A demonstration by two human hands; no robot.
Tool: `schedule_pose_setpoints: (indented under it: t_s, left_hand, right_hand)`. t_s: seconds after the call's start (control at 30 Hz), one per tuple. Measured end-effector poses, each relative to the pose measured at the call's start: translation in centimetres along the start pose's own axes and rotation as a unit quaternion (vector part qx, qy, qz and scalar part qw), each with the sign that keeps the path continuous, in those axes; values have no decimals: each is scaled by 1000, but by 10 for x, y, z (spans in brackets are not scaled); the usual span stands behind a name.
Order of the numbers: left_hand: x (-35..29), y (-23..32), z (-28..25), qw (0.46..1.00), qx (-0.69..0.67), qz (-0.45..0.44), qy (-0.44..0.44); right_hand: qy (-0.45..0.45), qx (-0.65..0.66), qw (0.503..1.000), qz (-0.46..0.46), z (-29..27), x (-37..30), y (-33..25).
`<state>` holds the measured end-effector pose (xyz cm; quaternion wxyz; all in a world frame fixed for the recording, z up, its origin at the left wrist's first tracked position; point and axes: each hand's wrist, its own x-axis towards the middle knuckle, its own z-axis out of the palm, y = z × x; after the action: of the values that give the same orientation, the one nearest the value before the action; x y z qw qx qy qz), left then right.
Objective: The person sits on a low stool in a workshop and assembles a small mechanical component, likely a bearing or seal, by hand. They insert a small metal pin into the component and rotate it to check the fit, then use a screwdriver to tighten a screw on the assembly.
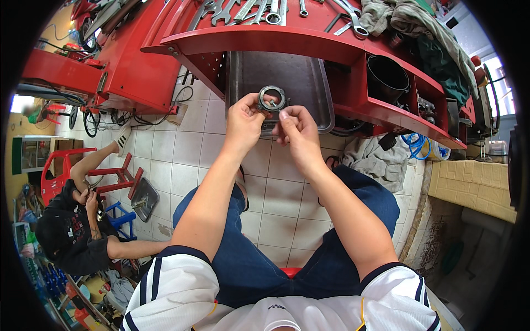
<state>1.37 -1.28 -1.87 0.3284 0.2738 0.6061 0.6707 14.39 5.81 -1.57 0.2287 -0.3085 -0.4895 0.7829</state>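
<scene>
Between my hands is a dark metal ring-shaped part (280, 91), with an open round middle and a small piece showing inside it. My left hand (245, 122) grips its left side between thumb and fingers. Against the lower right of the ring, my right hand (298, 128) has its thumb and forefinger closed together. Whether those fingertips pinch the ring or some small piece is too small to make out. Below both hands lies a dark metal tray (309, 77), partly under the red workbench shelf.
Wrenches (273, 14) and grey rags (406, 19) lie on the red workbench (265, 39). A black bucket (388, 77) sits in its compartment. At left, another person (72, 226) sits beside a red stool (118, 177). A cardboard box (475, 185) stands at right.
</scene>
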Motion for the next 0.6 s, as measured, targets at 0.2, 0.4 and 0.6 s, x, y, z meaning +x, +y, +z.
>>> schedule_pose_setpoints:
  t_s: [0.2,0.4,0.6]
  left_hand:
    - [-5,0,5,998,18,54,2]
    - [-8,6,10,997,18,70,16]
    - [-8,3,9,996,42,79,14]
  right_hand:
    - [10,48,998,38,-1,-1,-3]
    - [-29,32,997,59,-14,6,4]
    - [-7,68,997,31,-2,-1,-4]
